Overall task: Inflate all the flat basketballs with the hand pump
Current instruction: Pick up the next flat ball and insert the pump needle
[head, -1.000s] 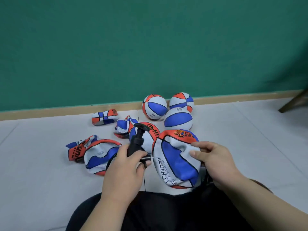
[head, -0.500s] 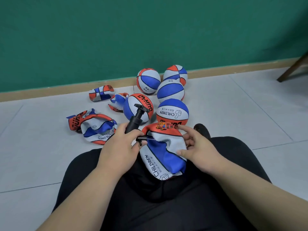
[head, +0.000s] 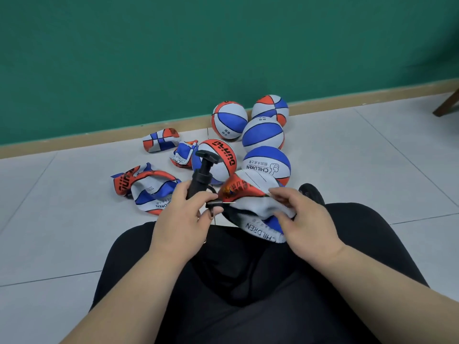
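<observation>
Right grip (head: 305,219) on flat CHILDREN basketball (head: 253,212)

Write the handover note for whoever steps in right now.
Left hand grips the hand pump, with its needle aimed at the flat ball on the lap; it is not visibly inserted.
Right hand pinches that ball's skin.
Done: five round balls on the floor ahead.
Left: this ball, plus the crumpled ones on the floor to the left.

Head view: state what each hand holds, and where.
Left hand grips the hand pump at its base; right hand pinches the flat basketball by a fold.
</observation>
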